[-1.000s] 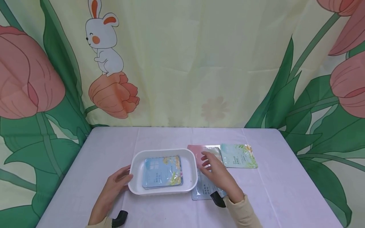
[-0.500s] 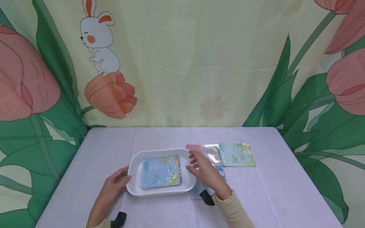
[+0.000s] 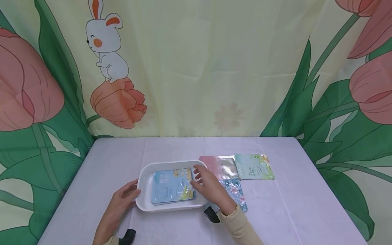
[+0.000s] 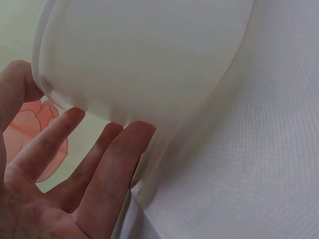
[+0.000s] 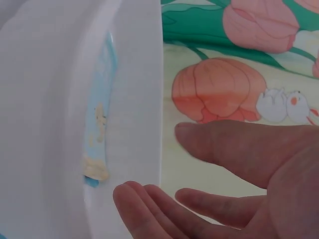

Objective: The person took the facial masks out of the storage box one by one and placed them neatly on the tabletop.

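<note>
A white plastic tray holds a small stack of flat packets, which look like face mask sachets; the top one is a light blue packet. My left hand grips the tray's left end. In the left wrist view its thumb is at the rim and its fingertips press against the tray wall. Over the tray's right end hovers my right hand, fingers loosely bent and holding nothing. The right wrist view shows the stack's edge inside the tray, apart from the fingers.
Right of the tray, more packets lie on the white-clothed table: a pink and silver packet, a pale green packet and a blue floral packet. Behind the table hangs a curtain printed with tulips and a rabbit.
My right hand has moved left, from above the packets on the table to over the tray's right end. The blue floral packet shows more now. My left hand stays at the tray.
</note>
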Demonstrator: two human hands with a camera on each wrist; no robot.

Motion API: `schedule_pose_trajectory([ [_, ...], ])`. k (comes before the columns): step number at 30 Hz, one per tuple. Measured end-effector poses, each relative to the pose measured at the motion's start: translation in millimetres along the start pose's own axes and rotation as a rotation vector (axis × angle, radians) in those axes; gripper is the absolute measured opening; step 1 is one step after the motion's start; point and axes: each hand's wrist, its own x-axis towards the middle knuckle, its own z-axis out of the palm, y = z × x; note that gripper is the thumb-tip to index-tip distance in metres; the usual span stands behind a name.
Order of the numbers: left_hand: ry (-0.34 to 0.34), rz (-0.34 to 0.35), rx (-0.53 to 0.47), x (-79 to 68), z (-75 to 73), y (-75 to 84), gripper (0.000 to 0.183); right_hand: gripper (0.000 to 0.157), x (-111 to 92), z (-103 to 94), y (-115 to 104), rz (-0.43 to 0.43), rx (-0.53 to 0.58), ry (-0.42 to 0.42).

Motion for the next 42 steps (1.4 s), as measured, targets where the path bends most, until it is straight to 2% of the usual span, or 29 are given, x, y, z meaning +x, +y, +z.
schedule_pose_trajectory([
  [5,-0.001,-0.001,0.002,-0.5,0.0,0.4,0.076,0.057,2,5.0,0,0.048,-0.021,0.005],
  [17,0.006,0.009,-0.002,-1.9,-0.2,0.1,0.077,0.054,6,18.9,3,0.064,-0.076,0.025],
  [22,0.005,0.019,0.009,-2.3,0.2,0.4,0.077,0.056,6,22.9,0,0.090,-0.150,0.022],
  [27,0.002,0.024,0.013,-2.6,0.3,1.3,0.076,0.056,7,25.2,0,0.083,-0.221,0.034],
  [33,0.000,0.034,0.012,-0.2,-0.8,1.8,0.073,0.049,10,31.1,3,0.045,-0.218,0.035],
  [37,-0.003,0.042,-0.004,1.3,1.2,2.3,0.071,0.044,10,36.6,6,0.049,-0.249,0.030],
  [42,0.017,0.025,0.002,-0.2,1.2,1.1,0.069,0.048,12,41.4,6,0.049,-0.275,0.052],
])
